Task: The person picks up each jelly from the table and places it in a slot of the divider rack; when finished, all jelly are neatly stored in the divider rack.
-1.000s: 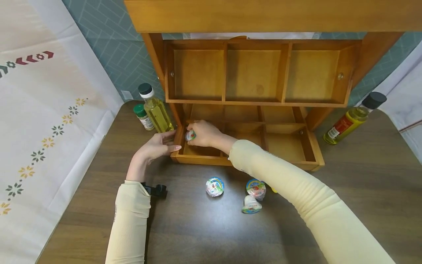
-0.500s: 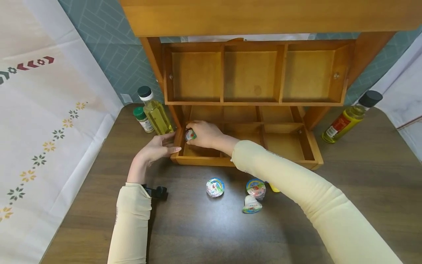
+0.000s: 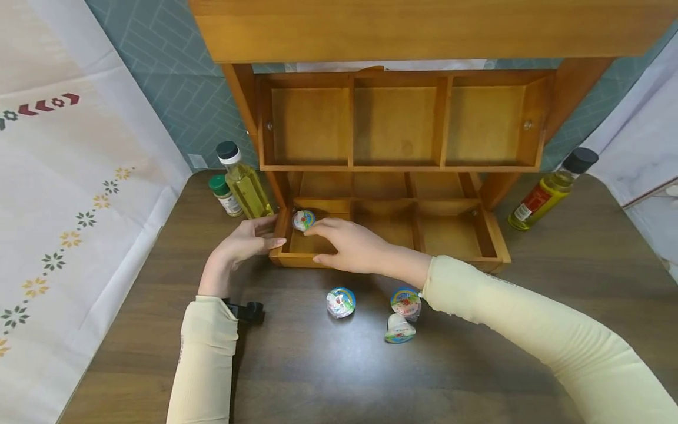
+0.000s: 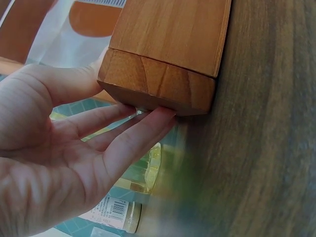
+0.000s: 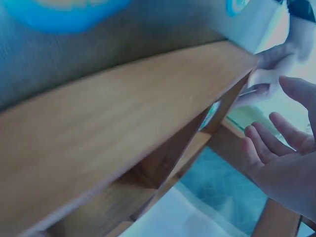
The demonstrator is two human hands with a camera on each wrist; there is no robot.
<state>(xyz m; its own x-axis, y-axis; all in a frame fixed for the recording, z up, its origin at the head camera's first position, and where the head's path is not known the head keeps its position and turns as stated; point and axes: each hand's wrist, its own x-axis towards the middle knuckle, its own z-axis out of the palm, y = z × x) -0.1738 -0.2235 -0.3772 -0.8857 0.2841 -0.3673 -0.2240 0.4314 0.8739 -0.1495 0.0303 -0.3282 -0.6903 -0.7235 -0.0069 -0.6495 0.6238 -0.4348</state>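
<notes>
A small foil-lidded jelly cup (image 3: 303, 220) stands in the left compartment of the wooden rack's lower tier (image 3: 389, 262). My right hand (image 3: 352, 244) hovers over the front of that tier, right of the cup, fingers spread and holding nothing. In the right wrist view the same hand (image 5: 284, 153) has its fingers apart from the wood. At the rack's front left corner, my left hand (image 3: 243, 242) holds the side wall. The left wrist view puts that hand's thumb over the corner (image 4: 158, 79) and its fingertips against the outer side.
On the table in front lie more jelly cups: one alone (image 3: 341, 302), one lid-up (image 3: 406, 303), one tipped (image 3: 399, 330). An oil bottle (image 3: 246, 188) and green-capped jar (image 3: 226, 197) stand left of the rack; another oil bottle (image 3: 545, 197) stands right. An upper tier (image 3: 397, 168) overhangs.
My right hand has let go of the jelly cup in the left compartment and drawn back to the right and towards me. The left hand keeps its place on the rack.
</notes>
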